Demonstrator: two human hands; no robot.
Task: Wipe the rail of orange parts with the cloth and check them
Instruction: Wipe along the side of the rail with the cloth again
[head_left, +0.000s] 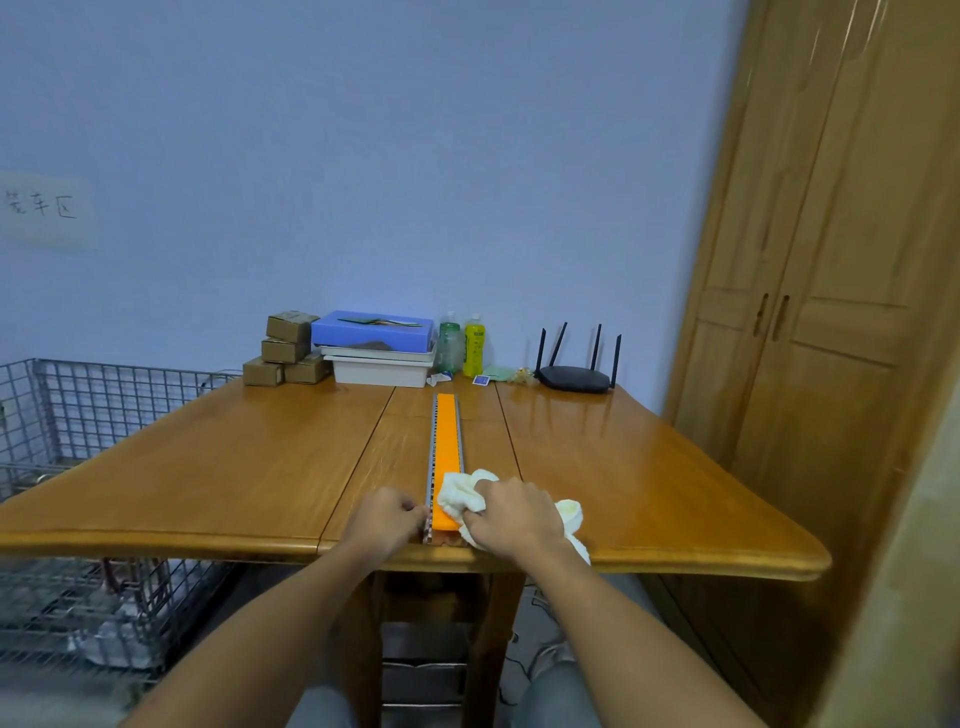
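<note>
A long metal rail (430, 457) filled with a row of orange parts (448, 436) runs down the middle of the wooden table (208, 467), from the near edge toward the back. My right hand (511, 514) grips a bunched white cloth (460, 491) and presses it on the orange parts near the rail's near end. Part of the cloth trails out to the right of my wrist. My left hand (387, 519) rests against the rail's left side at the near end, fingers curled and pinching its edge.
At the table's back stand small cardboard boxes (285, 348), a blue lid on white trays (376, 353), two bottles (462, 345) and a black router (576, 374). A wire cage (67, 415) stands at the left, a wooden wardrobe (810, 312) at the right.
</note>
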